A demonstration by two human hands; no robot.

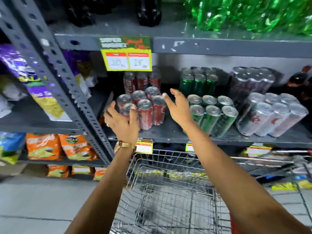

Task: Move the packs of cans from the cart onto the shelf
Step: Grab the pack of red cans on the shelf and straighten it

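A shrink-wrapped pack of red cans (pixel 148 108) stands on the grey shelf (pixel 168 134), left of a green pack (pixel 212 115) and a silver-white pack (pixel 271 115). More packs of each colour stand behind them. My left hand (pixel 121 119) is spread against the red pack's left front corner, fingers touching the wrap. My right hand (pixel 177 107) hovers open just right of that pack, fingers apart, holding nothing. The wire cart (pixel 168 200) below my arms shows no packs inside.
A yellow price sign (pixel 125 56) hangs from the shelf above. A slotted grey upright (pixel 70 92) divides off the snack bags (pixel 43 146) on the left. Green bottles (pixel 253 12) fill the top shelf. Small price tags line the shelf edge.
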